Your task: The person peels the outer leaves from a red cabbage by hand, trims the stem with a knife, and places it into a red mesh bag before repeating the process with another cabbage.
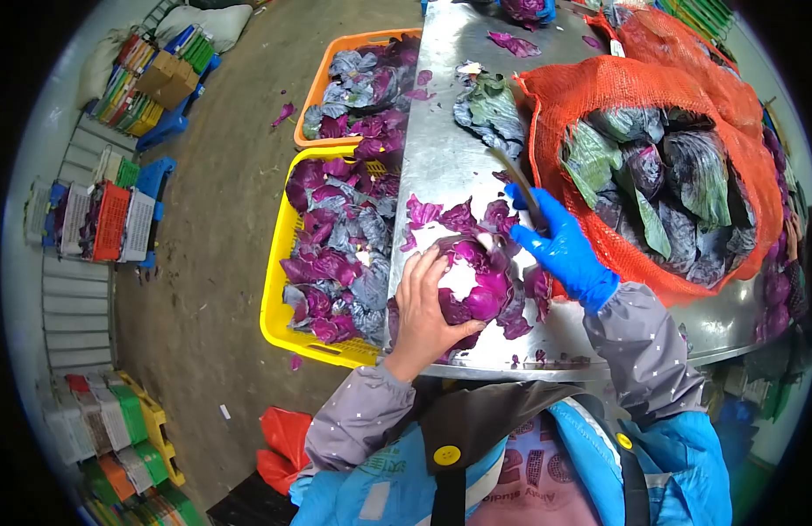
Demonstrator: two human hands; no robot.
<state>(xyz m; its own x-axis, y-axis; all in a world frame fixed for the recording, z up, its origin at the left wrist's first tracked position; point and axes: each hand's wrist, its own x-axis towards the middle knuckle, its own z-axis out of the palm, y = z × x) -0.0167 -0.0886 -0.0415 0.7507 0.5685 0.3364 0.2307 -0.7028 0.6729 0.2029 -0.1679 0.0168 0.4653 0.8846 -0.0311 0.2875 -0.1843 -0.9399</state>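
My bare left hand point(423, 302) grips the left side of a red cabbage point(489, 294) on the metal table, thumb along the near edge. A pale patch shows on top of the cabbage. My right hand point(559, 241), in a blue glove, is closed round a knife point(513, 171) just above and right of the cabbage. The narrow blade points up and away from me; part of the handle is hidden by the fingers. Loose purple leaves point(459, 216) lie around the cabbage.
Right of my hands an open orange mesh sack point(546, 114) holds several cabbages. A yellow crate point(276, 263) and an orange crate point(314, 101), both full of trimmed leaves, stand left of the steel table point(441, 114). Stacked crates point(112, 219) line the far left.
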